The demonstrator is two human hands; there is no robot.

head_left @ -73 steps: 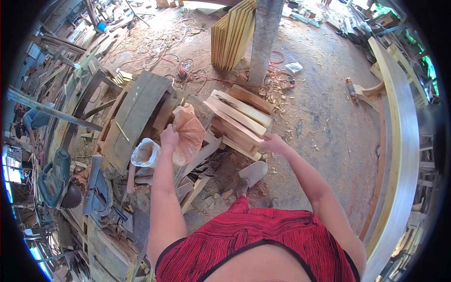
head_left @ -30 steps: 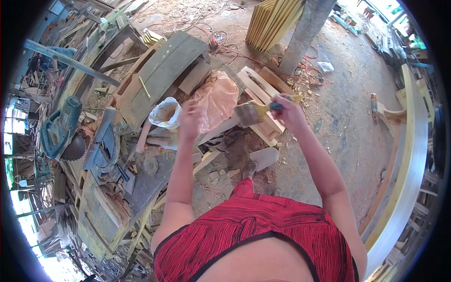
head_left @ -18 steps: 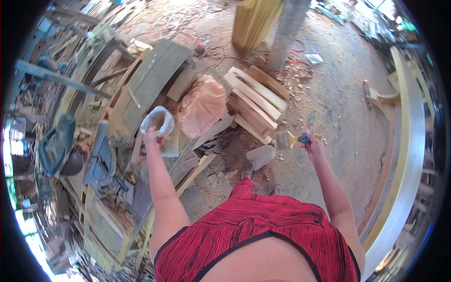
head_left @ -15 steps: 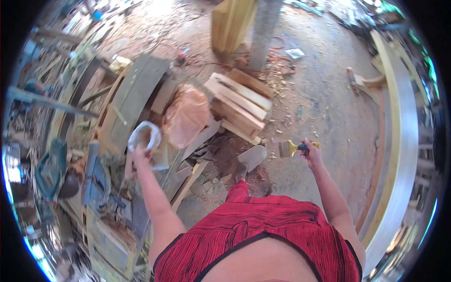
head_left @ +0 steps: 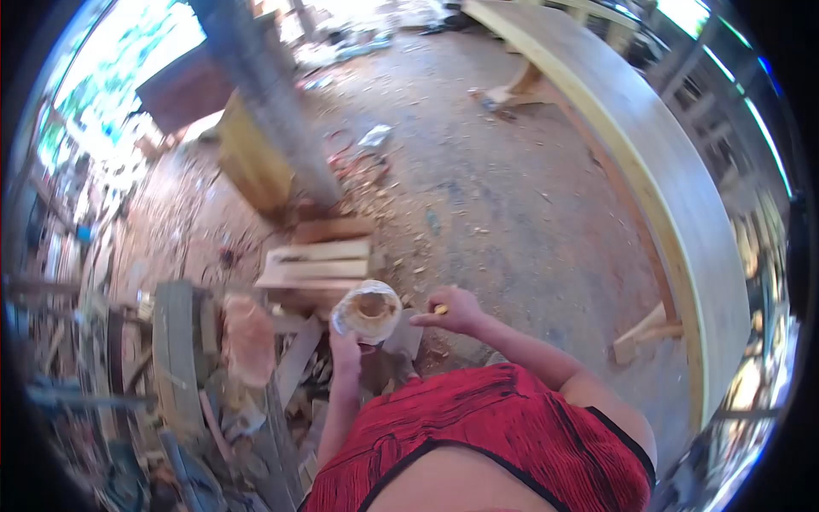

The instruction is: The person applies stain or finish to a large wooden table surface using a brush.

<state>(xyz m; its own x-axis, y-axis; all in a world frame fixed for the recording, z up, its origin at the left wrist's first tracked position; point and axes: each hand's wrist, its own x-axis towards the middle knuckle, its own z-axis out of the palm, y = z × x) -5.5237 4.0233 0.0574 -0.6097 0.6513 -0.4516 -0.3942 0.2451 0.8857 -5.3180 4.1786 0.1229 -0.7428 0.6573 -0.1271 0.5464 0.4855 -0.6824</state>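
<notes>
My left hand is closed on a white container, whose open mouth shows a brownish inside. Close to its right, my right hand is curled around the paintbrush's yellow handle; the bristles cannot be made out. Behind the container lies a stack of pale wood blocks on the floor. An orange-pink plastic bag rests to the left of my left hand.
A long, smooth wooden slab curves along the right side on wooden supports. A grey post rises beside a yellowish block. Boards and clutter fill the lower left. Shavings litter the floor.
The view has swung right. The container in my left hand has moved away from the boards and in front of me, and my right hand with the brush has come close to it.
</notes>
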